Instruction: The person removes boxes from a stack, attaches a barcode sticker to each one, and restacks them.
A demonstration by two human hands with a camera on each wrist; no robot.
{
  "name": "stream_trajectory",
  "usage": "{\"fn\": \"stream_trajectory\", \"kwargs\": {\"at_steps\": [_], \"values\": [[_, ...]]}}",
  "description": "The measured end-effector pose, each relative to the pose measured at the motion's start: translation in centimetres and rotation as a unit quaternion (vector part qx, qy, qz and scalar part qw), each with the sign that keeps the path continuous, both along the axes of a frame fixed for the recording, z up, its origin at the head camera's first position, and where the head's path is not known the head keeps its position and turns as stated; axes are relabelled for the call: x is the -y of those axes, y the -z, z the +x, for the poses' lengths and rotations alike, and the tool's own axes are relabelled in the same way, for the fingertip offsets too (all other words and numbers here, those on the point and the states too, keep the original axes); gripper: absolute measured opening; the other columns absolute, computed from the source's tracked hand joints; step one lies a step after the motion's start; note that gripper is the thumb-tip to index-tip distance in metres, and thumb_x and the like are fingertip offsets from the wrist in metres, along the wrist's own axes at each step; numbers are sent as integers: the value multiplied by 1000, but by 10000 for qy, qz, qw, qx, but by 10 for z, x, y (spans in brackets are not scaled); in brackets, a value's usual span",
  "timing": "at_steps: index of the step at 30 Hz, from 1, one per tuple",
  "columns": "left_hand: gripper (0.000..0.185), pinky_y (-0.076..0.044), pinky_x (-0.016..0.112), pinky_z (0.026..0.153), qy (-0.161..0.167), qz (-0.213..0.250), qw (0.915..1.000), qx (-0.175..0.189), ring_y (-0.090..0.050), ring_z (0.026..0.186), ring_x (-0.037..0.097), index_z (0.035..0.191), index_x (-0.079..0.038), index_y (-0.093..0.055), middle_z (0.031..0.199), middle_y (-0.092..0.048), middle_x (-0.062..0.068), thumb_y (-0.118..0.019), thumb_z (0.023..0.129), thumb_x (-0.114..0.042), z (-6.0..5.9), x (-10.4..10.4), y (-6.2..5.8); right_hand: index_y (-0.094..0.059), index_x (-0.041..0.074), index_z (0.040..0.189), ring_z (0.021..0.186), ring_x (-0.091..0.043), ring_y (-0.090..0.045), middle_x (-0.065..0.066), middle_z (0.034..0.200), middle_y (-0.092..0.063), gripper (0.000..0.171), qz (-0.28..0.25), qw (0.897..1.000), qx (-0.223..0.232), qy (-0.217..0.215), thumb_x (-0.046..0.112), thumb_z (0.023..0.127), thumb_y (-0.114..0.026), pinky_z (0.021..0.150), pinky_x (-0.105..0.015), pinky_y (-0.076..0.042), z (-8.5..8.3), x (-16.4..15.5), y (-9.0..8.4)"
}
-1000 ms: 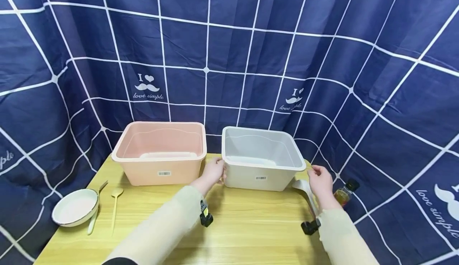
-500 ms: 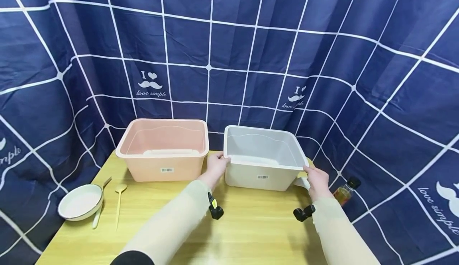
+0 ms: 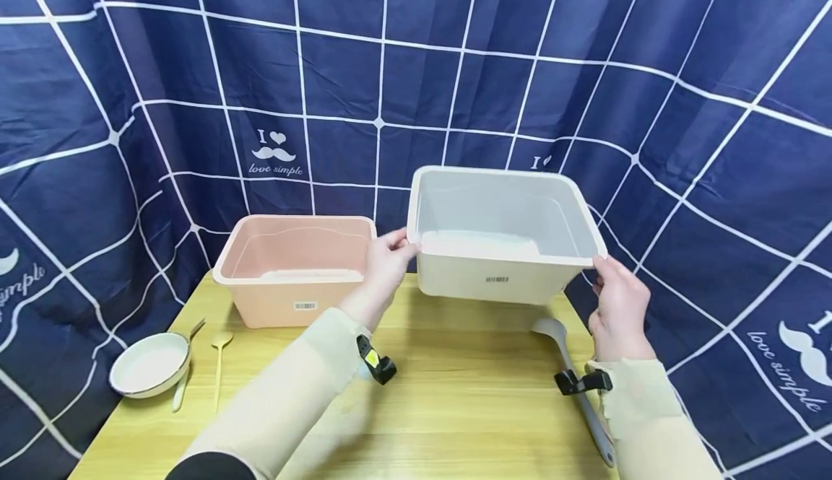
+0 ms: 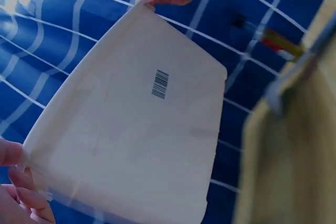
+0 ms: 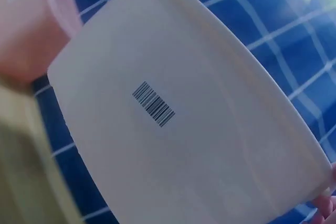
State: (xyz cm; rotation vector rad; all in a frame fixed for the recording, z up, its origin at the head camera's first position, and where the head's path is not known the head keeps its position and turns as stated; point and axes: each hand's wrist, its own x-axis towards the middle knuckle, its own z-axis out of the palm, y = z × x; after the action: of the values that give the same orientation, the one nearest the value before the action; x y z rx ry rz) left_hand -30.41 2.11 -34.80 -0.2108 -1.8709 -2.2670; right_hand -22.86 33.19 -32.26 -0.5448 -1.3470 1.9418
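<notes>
Gripping the grey bin (image 3: 497,249) by its rim, both hands (image 3: 385,267) (image 3: 617,307) above a ladle (image 3: 572,372), pink bin (image 3: 292,271) alongside.

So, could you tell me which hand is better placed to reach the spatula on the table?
Probably the right hand: the spatula lies just below it, while the left hand grips the grey bin's far rim.

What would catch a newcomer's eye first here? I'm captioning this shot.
The grey tub, lifted clear of the wooden table, with the left hand and right hand gripping its rim corners. Beside it a pink tub rests on the table, against a navy grid-patterned curtain.
</notes>
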Motion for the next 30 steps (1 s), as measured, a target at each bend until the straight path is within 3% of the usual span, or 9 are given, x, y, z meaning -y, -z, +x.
{"fn": "stream_trajectory", "kwargs": {"at_steps": [5, 10, 14, 17, 19, 24, 27, 30], "values": [[42, -46, 18, 71, -271, 322, 9977, -534, -51, 72, 6, 122, 14, -60, 75, -56, -1, -65, 81, 12, -2, 43, -34, -76, 12, 93, 74, -12, -48, 2, 79, -61, 8, 272, 9980, -238, -523, 6, 88, -73, 66, -20, -38, -17, 34, -28], [40, -43, 15, 58, -611, 377, 9949, -715, -49, 64, 5, 124, 12, -60, 75, -59, -3, -63, 83, 12, -6, 99, -49, -72, 15, 83, 67, -8, -50, 5, 68, -58, 16, 703, 9886, -306, -1300, 2, 91, -67, 62, -19, -41, -39, 78, -44], [39, -39, 16, 54, -813, 429, 9940, -596, -47, 63, 5, 126, 10, -60, 80, -65, -6, -61, 86, 9, -6, 142, -53, -69, 6, 101, 69, -7, -48, 7, 73, -57, 12, 1043, 9749, -72, -1964, 2, 94, -60, 63, -18, -40, -50, 109, -52], [39, -40, 15, 56, -1010, 536, 9917, -580, -50, 65, 4, 127, 12, -59, 82, -68, -9, -60, 87, 9, -6, 170, -57, -62, -2, 123, 74, -6, -48, 7, 83, -57, 30, 1145, 9621, 179, -2468, 3, 94, -57, 68, -19, -39, -60, 131, -53], [38, -38, 14, 51, -1134, 749, 9891, -569, -46, 56, 3, 125, 12, -60, 75, -66, -9, -60, 87, 12, -7, 187, -58, -56, -6, 132, 77, -7, -47, 5, 90, -57, 39, 1114, 9538, 278, -2777, 3, 94, -55, 71, -21, -38, -67, 146, -51], [33, -29, 14, 43, -1025, 1413, 9831, -556, -35, 45, 4, 103, -5, -76, 66, -61, -3, -57, 86, 17, -8, 223, -54, -54, -6, 136, 84, -12, -45, -1, 106, -53, 45, 1085, 9354, 403, -3341, 4, 92, -55, 74, -23, -39, -83, 179, -40], [36, -30, 14, 43, -1064, 1416, 9826, -558, -37, 46, 5, 89, -13, -78, 64, -60, -3, -57, 86, 16, -9, 239, -48, -55, -4, 136, 91, -17, -43, -6, 116, -53, 46, 1200, 9242, 513, -3589, 6, 91, -56, 80, -27, -38, -90, 193, -30], [35, -32, 14, 44, -1084, 1336, 9840, -454, -39, 49, 6, 87, -14, -77, 65, -60, -4, -58, 86, 15, -10, 249, -40, -53, -1, 139, 99, -21, -41, -9, 129, -52, 48, 1377, 9073, 683, -3914, 8, 93, -56, 87, -32, -38, -96, 200, -17]]}}
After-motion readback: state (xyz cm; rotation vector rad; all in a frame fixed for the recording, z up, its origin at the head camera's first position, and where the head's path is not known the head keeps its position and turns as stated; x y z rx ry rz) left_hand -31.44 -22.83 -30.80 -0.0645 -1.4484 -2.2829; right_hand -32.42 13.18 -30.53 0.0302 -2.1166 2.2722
